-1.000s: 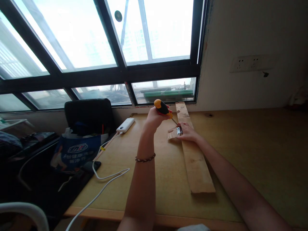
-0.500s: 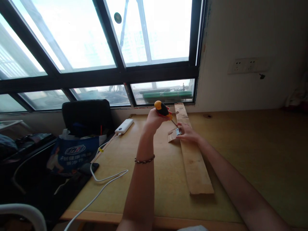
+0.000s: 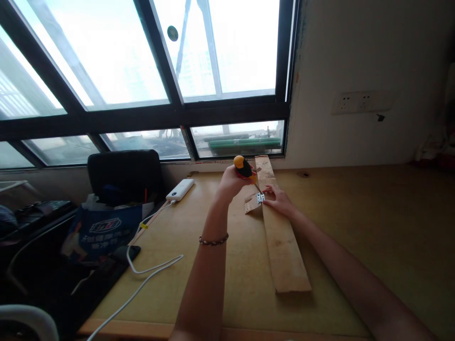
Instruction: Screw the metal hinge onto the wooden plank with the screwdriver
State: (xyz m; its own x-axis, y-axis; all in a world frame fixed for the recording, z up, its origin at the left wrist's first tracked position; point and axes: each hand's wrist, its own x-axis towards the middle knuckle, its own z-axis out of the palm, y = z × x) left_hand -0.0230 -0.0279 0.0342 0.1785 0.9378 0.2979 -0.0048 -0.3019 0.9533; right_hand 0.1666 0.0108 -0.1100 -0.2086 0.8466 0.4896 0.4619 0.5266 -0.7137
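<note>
Head camera view shows that, compared with one second ago, the whole scene sits a little lower and more to the left in the frame, and the left hand (image 3: 230,182) has come slightly closer to the plank. This hand is closed in a fist around the yellow and black handle of the screwdriver (image 3: 245,168), which is tilted so that its thin shaft points down toward 5 o'clock, with the tip at the small metal hinge (image 3: 260,198). The hinge lies on the left edge of the long wooden plank (image 3: 280,241), joining it to a small piece of wood (image 3: 250,203) at 9 o'clock from it. The right hand (image 3: 280,201) rests flat on the plank just at 3 o'clock from the hinge, fingers (image 3: 269,188) loosely spread and stretched toward it; it presses on the wood and grips nothing, much as before. The plank lies on the wooden table (image 3: 355,227), running from the window wall toward the person. At 9 o'clock from the hands, well apart, a white power bank (image 3: 179,189) lies with its white cable (image 3: 156,265) trailing toward the table edge.
</note>
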